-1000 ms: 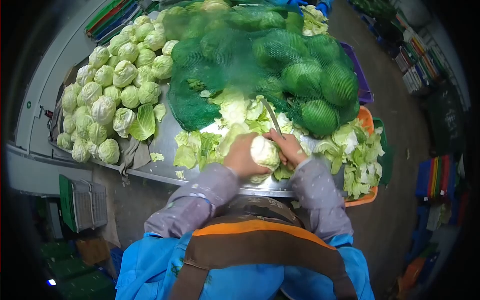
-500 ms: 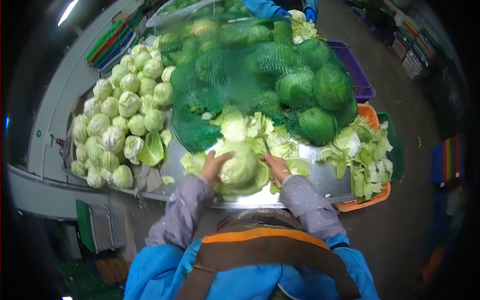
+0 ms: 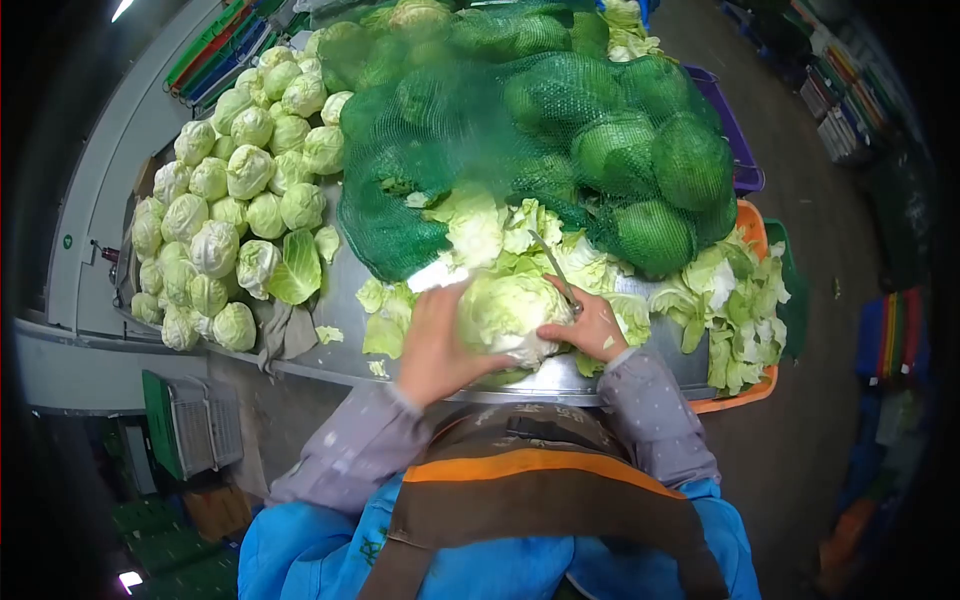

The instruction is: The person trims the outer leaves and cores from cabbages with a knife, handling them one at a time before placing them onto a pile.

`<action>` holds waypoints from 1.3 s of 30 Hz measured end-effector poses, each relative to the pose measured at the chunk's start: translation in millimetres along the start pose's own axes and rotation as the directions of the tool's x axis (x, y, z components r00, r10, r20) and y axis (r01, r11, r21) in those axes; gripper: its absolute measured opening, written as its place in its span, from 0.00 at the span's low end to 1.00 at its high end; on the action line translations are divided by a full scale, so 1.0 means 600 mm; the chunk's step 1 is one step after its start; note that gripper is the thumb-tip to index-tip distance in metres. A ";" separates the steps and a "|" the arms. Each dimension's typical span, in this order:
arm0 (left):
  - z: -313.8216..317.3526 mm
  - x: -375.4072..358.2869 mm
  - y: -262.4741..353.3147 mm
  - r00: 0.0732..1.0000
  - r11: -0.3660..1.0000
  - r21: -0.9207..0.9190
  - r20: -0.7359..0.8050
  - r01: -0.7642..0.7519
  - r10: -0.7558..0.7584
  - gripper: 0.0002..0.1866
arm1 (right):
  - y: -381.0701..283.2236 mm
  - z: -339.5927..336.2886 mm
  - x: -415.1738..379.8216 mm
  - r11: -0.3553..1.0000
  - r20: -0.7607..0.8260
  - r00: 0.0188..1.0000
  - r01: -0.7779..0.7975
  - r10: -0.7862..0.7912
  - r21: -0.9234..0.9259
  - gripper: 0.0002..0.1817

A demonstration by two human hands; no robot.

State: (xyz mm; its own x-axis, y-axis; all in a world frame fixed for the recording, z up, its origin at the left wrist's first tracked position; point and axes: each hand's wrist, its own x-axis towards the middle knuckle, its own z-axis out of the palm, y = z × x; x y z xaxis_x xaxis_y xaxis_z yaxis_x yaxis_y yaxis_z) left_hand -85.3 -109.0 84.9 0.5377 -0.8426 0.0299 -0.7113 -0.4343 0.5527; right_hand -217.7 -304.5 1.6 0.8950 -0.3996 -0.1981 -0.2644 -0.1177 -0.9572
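A pale green cabbage (image 3: 512, 308) rests at the metal table's near edge, its whitish stem end turned toward me. My left hand (image 3: 440, 342) grips its left side, thumb along the lower edge. My right hand (image 3: 592, 328) holds a knife (image 3: 556, 268) with the blade pointing up and away, and its thumb presses against the cabbage near the stem. Loose cabbage leaves (image 3: 474, 232) lie behind the cabbage, and more leaves (image 3: 388, 330) are by my left hand.
Trimmed cabbages (image 3: 250, 172) are piled at the left, near a grey cloth (image 3: 288, 338). Green mesh sacks of cabbages (image 3: 630, 160) fill the table's far side. At right, an orange crate (image 3: 752, 392) overflows with leaves, and a purple crate (image 3: 742, 150) stands behind it.
The cabbage has turned so its stem end faces me. My left hand has shifted lower around it, and my right thumb now presses on it. The co-worker's blue-gloved hands have left view.
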 end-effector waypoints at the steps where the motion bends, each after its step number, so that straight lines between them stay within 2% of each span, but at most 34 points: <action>1: 0.047 0.026 -0.010 0.999 0.997 -0.069 0.007 -0.045 0.045 0.52 | -0.010 -0.002 0.012 0.998 -0.007 0.999 -0.038 0.038 -0.058 0.39; 2: 0.093 0.048 -0.026 0.996 0.986 -0.137 0.014 -0.090 0.093 0.56 | -0.015 -0.002 0.020 0.990 -0.018 0.997 -0.078 0.076 -0.114 0.36; 3: 0.102 0.054 -0.025 0.996 0.986 -0.144 0.012 -0.088 0.091 0.56 | 0.036 0.003 0.043 0.996 -0.066 0.995 0.067 -0.071 -0.053 0.30; 4: 0.108 0.065 -0.021 0.999 0.992 -0.124 0.035 -0.033 0.037 0.57 | 0.033 -0.010 0.053 0.985 -0.031 0.986 -0.163 0.165 0.057 0.28; 6: 0.115 0.083 -0.022 0.998 0.994 -0.105 0.063 0.011 -0.005 0.59 | 0.041 -0.011 0.071 0.957 -0.117 0.952 -0.272 0.283 0.098 0.24; 7: 0.113 0.097 -0.028 0.994 0.990 -0.119 0.078 0.082 -0.073 0.60 | 0.062 -0.012 0.094 0.961 -0.122 0.955 -0.260 0.270 0.091 0.24; 9: 0.101 0.109 -0.026 0.975 0.973 -0.131 0.139 0.191 -0.173 0.62 | 0.094 -0.001 0.117 0.969 -0.443 0.897 -0.116 0.007 -0.219 0.25; 10: 0.101 0.107 -0.029 0.978 0.976 -0.126 0.133 0.180 -0.163 0.62 | 0.093 -0.004 0.112 0.970 -0.451 0.893 -0.108 -0.002 -0.217 0.25; 12: 0.108 0.102 -0.043 0.989 0.988 -0.125 0.129 0.093 -0.077 0.62 | 0.072 -0.011 0.082 0.935 -0.490 0.871 -0.136 -0.045 -0.328 0.28; 13: 0.109 0.102 -0.047 0.989 0.987 -0.135 0.126 0.092 -0.075 0.63 | 0.021 -0.018 0.049 0.888 -0.362 0.931 -0.198 0.039 -0.415 0.31; 14: 0.112 0.103 -0.049 0.989 0.986 -0.141 0.124 0.093 -0.076 0.63 | -0.003 -0.019 0.024 0.885 -0.360 0.932 -0.198 0.038 -0.421 0.31; 16: 0.114 0.103 -0.054 0.987 0.984 -0.138 0.132 0.111 -0.093 0.62 | -0.024 -0.011 -0.011 0.848 -0.158 0.984 -0.017 -0.079 -0.530 0.31; 17: 0.111 0.103 -0.053 0.987 0.983 -0.140 0.131 0.116 -0.098 0.62 | -0.020 -0.003 -0.014 0.825 -0.142 0.975 0.065 -0.173 -0.561 0.30; 18: 0.103 0.107 -0.045 0.974 0.977 -0.147 0.188 0.157 -0.129 0.61 | -0.019 0.002 -0.007 0.826 -0.140 0.975 0.065 -0.173 -0.560 0.30; 20: 0.102 0.104 -0.041 0.955 0.968 -0.152 0.251 0.199 -0.157 0.60 | -0.013 0.010 0.016 0.763 -0.158 0.986 -0.064 -0.051 -0.644 0.25; 21: 0.106 0.098 -0.039 0.973 0.977 -0.135 0.189 0.163 -0.136 0.60 | -0.001 0.012 0.029 0.812 -0.159 0.987 -0.107 0.018 -0.573 0.28; 22: 0.107 0.100 -0.039 0.987 0.986 -0.117 0.115 0.122 -0.108 0.60 | 0.057 0.009 0.058 0.809 -0.162 0.987 -0.106 0.013 -0.578 0.28; 23: 0.109 0.106 -0.044 0.986 0.985 -0.122 0.132 0.121 -0.105 0.60 | 0.140 0.003 0.095 0.850 -0.224 0.955 0.048 -0.192 -0.524 0.28; 24: 0.109 0.102 -0.043 0.985 0.984 -0.126 0.132 0.123 -0.107 0.60 | 0.184 0.001 0.110 0.855 -0.292 0.881 0.204 -0.373 -0.476 0.28; 25: 0.107 0.100 -0.040 0.982 0.983 -0.139 0.162 0.117 -0.094 0.60 | 0.086 -0.016 0.083 0.992 -0.338 0.941 -0.031 -0.013 -0.124 0.29; 26: 0.102 0.104 -0.039 0.979 0.983 -0.148 0.188 0.104 -0.076 0.60 | 0.023 -0.027 0.067 0.991 -0.338 0.941 -0.023 -0.022 -0.129 0.29; 28: 0.099 0.103 -0.036 0.983 0.988 -0.135 0.175 0.079 -0.055 0.61 | -0.041 -0.034 0.044 0.897 -0.135 0.989 -0.112 0.059 -0.428 0.31; 29: 0.102 0.098 -0.035 0.985 0.990 -0.124 0.168 0.061 -0.040 0.62 | -0.024 -0.026 0.048 0.803 -0.191 0.939 0.126 -0.286 -0.583 0.32; 30: 0.107 0.093 -0.036 0.985 0.990 -0.127 0.170 0.064 -0.042 0.62 | -0.013 -0.021 0.057 0.802 -0.188 0.941 0.124 -0.282 -0.584 0.32; 32: 0.117 0.085 -0.045 0.995 0.997 -0.044 0.085 -0.057 0.061 0.63 | -0.007 -0.013 0.086 0.725 -0.151 0.923 0.168 -0.353 -0.668 0.29; 33: 0.117 0.082 -0.054 0.995 0.998 -0.037 0.080 -0.052 0.055 0.63 | -0.009 -0.005 0.097 0.788 -0.156 0.946 0.137 -0.284 -0.601 0.23; 34: 0.116 0.077 -0.062 0.995 0.994 -0.085 0.068 -0.063 0.069 0.63 | -0.025 -0.001 0.105 0.790 -0.152 0.946 0.143 -0.286 -0.596 0.23; 36: 0.118 0.064 -0.066 0.995 0.989 -0.132 0.063 -0.065 0.074 0.64 | -0.057 0.001 0.116 0.679 -0.122 0.984 -0.001 -0.130 -0.734 0.20; 37: 0.118 0.063 -0.059 0.997 0.992 -0.113 0.044 -0.057 0.062 0.64 | -0.042 0.005 0.129 0.619 -0.116 0.965 0.057 -0.236 -0.783 0.18; 39: 0.113 0.067 -0.045 0.997 0.993 -0.095 0.007 -0.072 0.073 0.64 | -0.028 0.011 0.140 0.579 -0.128 0.967 0.026 -0.222 -0.815 0.18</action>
State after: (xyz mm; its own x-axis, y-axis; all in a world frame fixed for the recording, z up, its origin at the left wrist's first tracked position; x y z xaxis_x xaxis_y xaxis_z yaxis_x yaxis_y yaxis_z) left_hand -75.1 -152.9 14.5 0.4813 -0.8742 0.0648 -0.7021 -0.3402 0.6256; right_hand -135.4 -330.1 -0.3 0.8780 -0.4762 0.0480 -0.4230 -0.8191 -0.3876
